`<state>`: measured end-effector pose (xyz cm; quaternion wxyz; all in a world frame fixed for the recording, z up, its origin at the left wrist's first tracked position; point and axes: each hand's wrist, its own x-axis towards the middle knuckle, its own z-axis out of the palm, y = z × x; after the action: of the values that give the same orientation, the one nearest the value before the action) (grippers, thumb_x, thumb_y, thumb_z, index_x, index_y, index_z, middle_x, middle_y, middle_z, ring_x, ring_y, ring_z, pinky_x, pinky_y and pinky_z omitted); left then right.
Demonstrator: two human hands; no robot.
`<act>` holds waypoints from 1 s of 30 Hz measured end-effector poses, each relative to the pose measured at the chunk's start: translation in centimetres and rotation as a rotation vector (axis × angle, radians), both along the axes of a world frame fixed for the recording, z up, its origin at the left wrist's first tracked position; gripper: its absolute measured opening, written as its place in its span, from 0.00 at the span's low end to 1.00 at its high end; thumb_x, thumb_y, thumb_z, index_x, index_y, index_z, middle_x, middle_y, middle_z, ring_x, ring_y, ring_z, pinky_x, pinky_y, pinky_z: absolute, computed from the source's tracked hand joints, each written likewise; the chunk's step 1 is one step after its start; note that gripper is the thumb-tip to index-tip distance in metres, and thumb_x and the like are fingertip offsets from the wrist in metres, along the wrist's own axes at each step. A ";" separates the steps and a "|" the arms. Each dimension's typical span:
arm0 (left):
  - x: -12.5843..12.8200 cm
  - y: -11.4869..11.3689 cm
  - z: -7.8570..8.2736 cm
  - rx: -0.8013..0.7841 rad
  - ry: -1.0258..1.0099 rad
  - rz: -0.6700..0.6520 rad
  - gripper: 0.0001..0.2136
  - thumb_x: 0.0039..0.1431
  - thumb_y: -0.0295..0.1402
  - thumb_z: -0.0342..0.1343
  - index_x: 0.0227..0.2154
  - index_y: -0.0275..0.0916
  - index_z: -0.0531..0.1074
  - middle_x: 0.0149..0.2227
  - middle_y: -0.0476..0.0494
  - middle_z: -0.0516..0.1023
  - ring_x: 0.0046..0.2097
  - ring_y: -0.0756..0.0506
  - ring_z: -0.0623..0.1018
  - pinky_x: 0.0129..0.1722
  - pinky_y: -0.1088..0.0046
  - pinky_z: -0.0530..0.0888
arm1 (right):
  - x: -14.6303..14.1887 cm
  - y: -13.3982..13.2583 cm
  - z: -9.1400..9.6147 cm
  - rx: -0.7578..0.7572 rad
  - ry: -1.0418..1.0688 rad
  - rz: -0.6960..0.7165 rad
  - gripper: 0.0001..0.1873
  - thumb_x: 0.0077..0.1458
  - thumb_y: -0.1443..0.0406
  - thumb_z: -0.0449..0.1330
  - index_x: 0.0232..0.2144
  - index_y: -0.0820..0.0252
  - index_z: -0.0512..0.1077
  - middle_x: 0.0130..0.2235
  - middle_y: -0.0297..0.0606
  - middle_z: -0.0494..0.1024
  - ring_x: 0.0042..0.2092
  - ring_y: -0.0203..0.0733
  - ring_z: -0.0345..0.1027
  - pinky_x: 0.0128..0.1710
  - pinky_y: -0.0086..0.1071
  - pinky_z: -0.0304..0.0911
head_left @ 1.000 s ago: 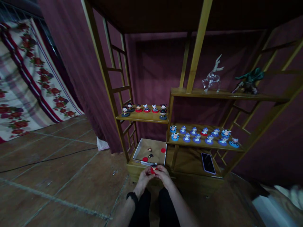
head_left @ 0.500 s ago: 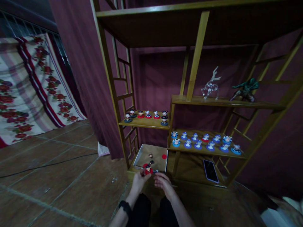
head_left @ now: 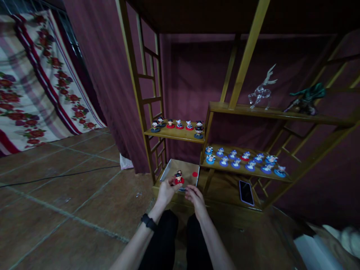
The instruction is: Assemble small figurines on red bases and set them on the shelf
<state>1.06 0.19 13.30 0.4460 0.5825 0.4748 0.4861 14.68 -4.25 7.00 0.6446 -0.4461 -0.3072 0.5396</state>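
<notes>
Black-haired toy figure on a round red base (head_left: 179, 178) is pinched low in your left hand (head_left: 166, 193), over the shallow brown cardboard box (head_left: 187, 170), maybe to keep it upright. Your right hand (head_left: 196, 197) is near, fingers bent; I can't tell if they hold anything. Seven small toys (head_left: 179, 124) stand on the left wooden shelf (head_left: 176, 132), twelve (head_left: 236, 163) on the right shelf (head_left: 230, 168).

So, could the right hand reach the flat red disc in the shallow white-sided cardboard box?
Probably yes: the right hand is close to the box, nothing visible covers the red disc, and the left hand is off aside.
</notes>
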 end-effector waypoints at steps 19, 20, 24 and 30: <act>-0.4 -3.9 -1.5 -0.021 0.004 -0.083 0.18 0.39 0.29 0.61 0.38 0.36 0.74 0.33 0.45 0.75 0.30 0.48 0.72 0.33 0.75 0.67 | -1.6 -2.4 3.5 0.069 -0.146 0.100 0.13 0.39 0.59 0.63 0.28 0.59 0.67 0.33 0.34 0.75 0.37 0.40 0.69 0.38 0.35 0.67; -0.5 -4.0 -1.4 -0.030 0.010 -0.080 0.18 0.39 0.30 0.60 0.38 0.36 0.74 0.31 0.45 0.75 0.29 0.48 0.71 0.32 0.75 0.67 | -1.8 -2.6 3.5 0.060 -0.138 0.105 0.13 0.39 0.60 0.63 0.27 0.59 0.67 0.33 0.33 0.74 0.37 0.39 0.69 0.38 0.36 0.67; -0.9 -4.8 -0.7 0.011 0.095 -0.076 0.15 0.42 0.29 0.58 0.37 0.37 0.75 0.30 0.46 0.76 0.31 0.47 0.72 0.34 0.74 0.67 | -2.4 -3.1 3.1 0.038 -0.153 0.071 0.13 0.39 0.60 0.63 0.25 0.59 0.64 0.33 0.33 0.74 0.35 0.38 0.69 0.35 0.35 0.69; -1.2 -5.9 0.6 0.146 0.188 -0.119 0.12 0.46 0.27 0.56 0.36 0.40 0.75 0.37 0.43 0.75 0.41 0.43 0.72 0.45 0.70 0.65 | -2.9 -3.5 2.3 0.034 -0.153 0.010 0.14 0.39 0.59 0.63 0.27 0.59 0.65 0.34 0.34 0.73 0.36 0.39 0.69 0.37 0.36 0.69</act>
<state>-0.10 -5.72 13.87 0.3841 0.6837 0.4422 0.4354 11.80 -7.73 9.30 0.6237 -0.4735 -0.3671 0.5019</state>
